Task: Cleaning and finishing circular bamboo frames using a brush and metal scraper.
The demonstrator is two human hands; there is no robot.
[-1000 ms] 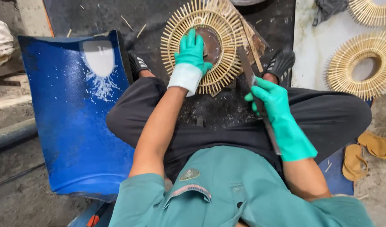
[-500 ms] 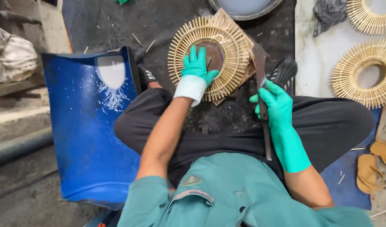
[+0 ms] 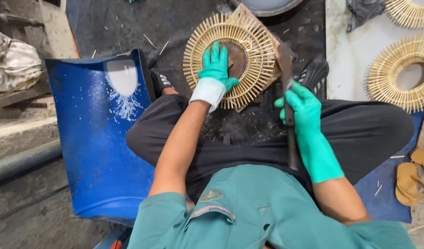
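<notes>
I sit cross-legged over a round bamboo-stick ring (image 3: 253, 41) that lies on a wooden board (image 3: 270, 82) on the dark ground. My left hand (image 3: 216, 68), in a green glove, presses flat on the ring's brown centre disc (image 3: 238, 57). My right hand (image 3: 302, 107), also gloved green, grips a long dark blade tool (image 3: 286, 64) with its blade upright against the ring's right edge and its handle running down over my leg.
A curved blue plastic sheet (image 3: 94, 152) lies at my left. Two more bamboo rings (image 3: 399, 76) rest on a pale slab at the right. Brown sandals (image 3: 412, 173) lie at the lower right, a white sack (image 3: 13, 64) at the far left, black shoes near the ring.
The view has shifted, so the ring sits lower and more central. My right hand has raised the blade tool to the ring's right edge. My left hand stays on the centre.
</notes>
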